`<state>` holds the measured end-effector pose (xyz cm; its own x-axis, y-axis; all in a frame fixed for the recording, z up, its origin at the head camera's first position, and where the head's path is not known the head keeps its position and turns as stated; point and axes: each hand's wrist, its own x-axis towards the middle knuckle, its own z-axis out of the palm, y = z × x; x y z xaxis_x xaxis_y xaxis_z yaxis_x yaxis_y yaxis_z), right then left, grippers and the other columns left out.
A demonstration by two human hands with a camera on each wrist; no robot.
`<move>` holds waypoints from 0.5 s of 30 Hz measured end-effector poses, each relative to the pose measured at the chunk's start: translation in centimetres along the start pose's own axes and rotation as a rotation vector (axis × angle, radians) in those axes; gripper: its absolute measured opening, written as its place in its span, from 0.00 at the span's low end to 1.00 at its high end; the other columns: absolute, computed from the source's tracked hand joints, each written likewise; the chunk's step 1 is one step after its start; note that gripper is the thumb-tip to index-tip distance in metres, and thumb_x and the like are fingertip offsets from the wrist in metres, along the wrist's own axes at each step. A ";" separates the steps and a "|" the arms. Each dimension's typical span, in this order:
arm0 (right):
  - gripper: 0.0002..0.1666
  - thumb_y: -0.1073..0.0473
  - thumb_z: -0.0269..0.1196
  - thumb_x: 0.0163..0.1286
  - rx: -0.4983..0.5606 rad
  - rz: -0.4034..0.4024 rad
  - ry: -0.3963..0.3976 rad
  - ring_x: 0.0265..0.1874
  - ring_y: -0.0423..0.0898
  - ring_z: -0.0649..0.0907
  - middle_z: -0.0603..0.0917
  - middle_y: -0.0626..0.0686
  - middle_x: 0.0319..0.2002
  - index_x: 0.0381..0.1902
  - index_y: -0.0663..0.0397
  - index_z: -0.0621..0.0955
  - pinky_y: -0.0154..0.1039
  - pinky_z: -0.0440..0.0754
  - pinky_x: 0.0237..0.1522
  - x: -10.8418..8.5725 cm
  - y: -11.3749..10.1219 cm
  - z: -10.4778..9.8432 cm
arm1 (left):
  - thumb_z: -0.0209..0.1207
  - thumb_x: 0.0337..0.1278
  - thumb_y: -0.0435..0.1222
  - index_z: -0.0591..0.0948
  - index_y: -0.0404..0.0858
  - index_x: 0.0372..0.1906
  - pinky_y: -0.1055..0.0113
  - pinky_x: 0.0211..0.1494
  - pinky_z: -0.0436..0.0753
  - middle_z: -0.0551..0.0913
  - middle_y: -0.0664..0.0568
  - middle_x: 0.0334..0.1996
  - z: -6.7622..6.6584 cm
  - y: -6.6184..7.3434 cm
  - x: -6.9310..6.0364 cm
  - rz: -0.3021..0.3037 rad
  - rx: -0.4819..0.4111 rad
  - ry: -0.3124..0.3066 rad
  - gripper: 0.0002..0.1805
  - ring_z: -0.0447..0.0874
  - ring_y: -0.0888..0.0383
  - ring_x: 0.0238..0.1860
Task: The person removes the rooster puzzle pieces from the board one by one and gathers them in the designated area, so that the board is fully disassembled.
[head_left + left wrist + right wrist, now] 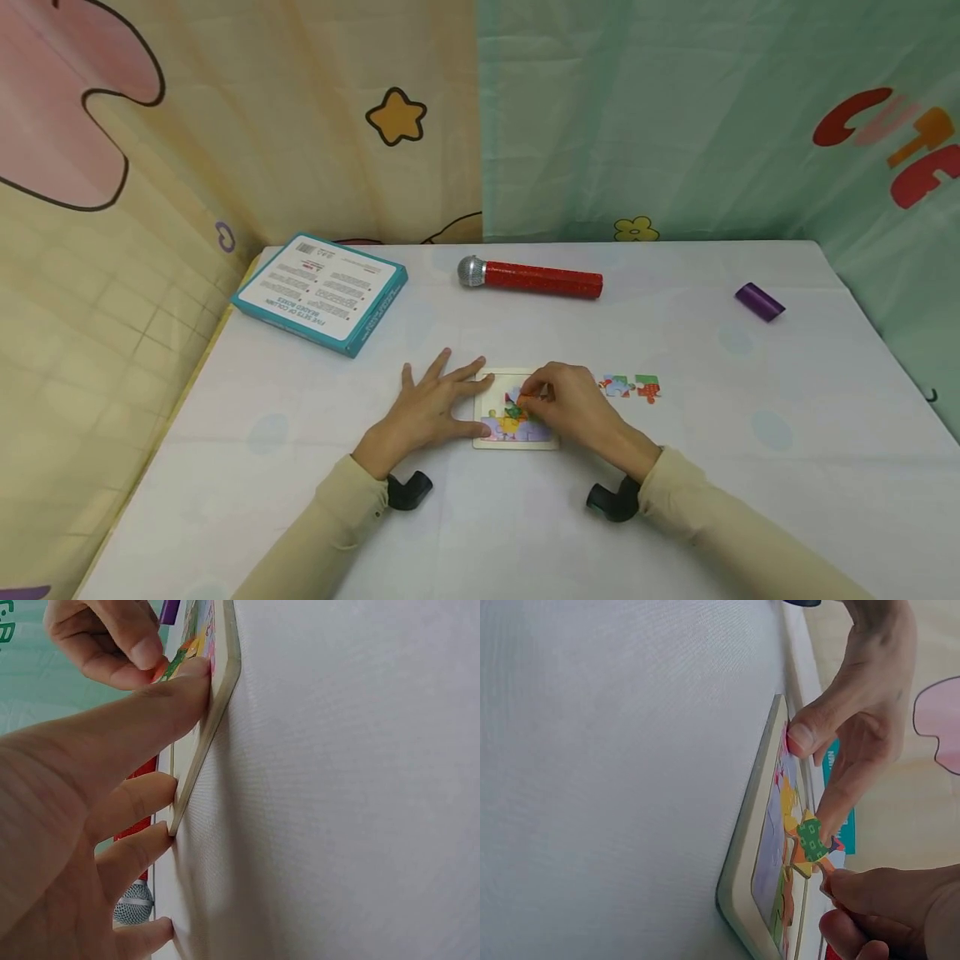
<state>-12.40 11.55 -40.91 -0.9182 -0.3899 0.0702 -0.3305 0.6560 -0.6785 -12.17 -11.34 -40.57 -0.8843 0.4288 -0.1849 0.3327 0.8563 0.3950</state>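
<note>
A small jigsaw board [517, 445] with a pale raised rim lies on the table, its bottom row filled with lilac, yellow and pink pieces. My left hand [423, 412] is spread at its left side, the thumb [193, 671] pressing on the board and fingertips touching its edge. Over the board, my right hand [577, 404] pinches a green, yellow and orange puzzle piece [810, 838] between thumb and fingers. In the right wrist view this piece is tilted above the filled row. Two loose puzzle pieces, one bluish [617, 386] and one green and red [648, 388], lie to the right.
A teal and white box [318, 292] sits at the back left of the white-covered table [495, 533]. Behind the board lies a red toy microphone [540, 279]. A short purple tube [760, 302] is at the back right. Patterned curtains [645, 125] border the table.
</note>
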 end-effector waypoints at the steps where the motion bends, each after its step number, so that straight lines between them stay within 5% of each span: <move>1: 0.04 0.61 0.73 0.58 0.009 -0.008 0.014 0.22 0.38 0.75 0.82 0.43 0.27 0.31 0.52 0.87 0.32 0.75 0.25 -0.1 0.1 0.0 | 0.72 0.45 0.55 0.73 0.54 0.69 0.24 0.65 0.37 0.61 0.60 0.74 0.0 0.0 0.0 0.001 -0.001 0.001 0.41 0.40 0.41 0.77; 15: 0.03 0.57 0.72 0.61 0.186 0.097 -0.035 0.25 0.42 0.79 0.84 0.41 0.27 0.32 0.48 0.87 0.32 0.76 0.26 -0.5 0.7 -0.7 | 0.72 0.46 0.55 0.73 0.54 0.69 0.24 0.65 0.36 0.60 0.60 0.75 0.0 0.0 0.0 -0.003 -0.011 -0.002 0.41 0.39 0.41 0.78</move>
<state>-12.31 12.63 -40.94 -0.9346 -0.3547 -0.0251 -0.1918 0.5621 -0.8045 -12.16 -11.36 -40.61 -0.8846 0.4266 -0.1883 0.3261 0.8547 0.4040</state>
